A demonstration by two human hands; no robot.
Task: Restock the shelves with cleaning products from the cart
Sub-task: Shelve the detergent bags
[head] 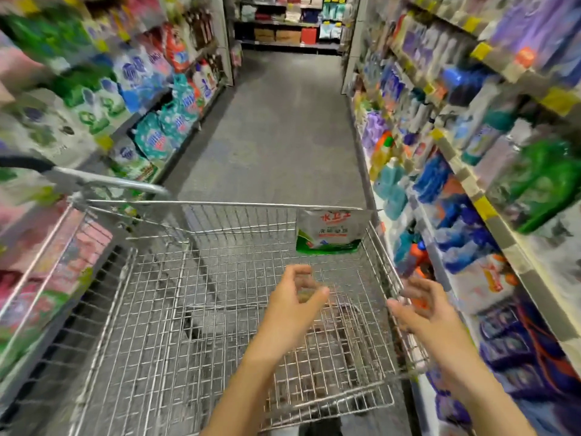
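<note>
Two shelf runs along one aisle, cart between them. Far left: left shelves [103,143], stocked with soft detergent bags [157,136] in green, blue and teal, labels too blurred to read. Centre: wire cart [188,203], basket almost bare, grey floor [276,121] visible through the mesh. Above the basket, near end: left hand [295,297], fingers loosely curled, thumb close to the fingertips, nothing held. Beyond it, in the far right corner of the basket: a single pouch [330,231], white with a green base, upright, leaning on the front wall with its top at rim level; the only stock in view in the cart. Right of the left hand: right hand [421,305] by the right rim, fingers relaxed and spread, empty; contact with the wire not clear. Far right: right shelves [465,180], packed with bottles [386,158] and packs, yellow price tags along the edges. Step in hand, as judged: a reach into the cart for the pouch, task probably near its end. Next move, as judged: a long forward reach to the far corner, a firm pinch at the pouch's top, a lift clear of the rim, then a matching gap on a shelf.
</note>
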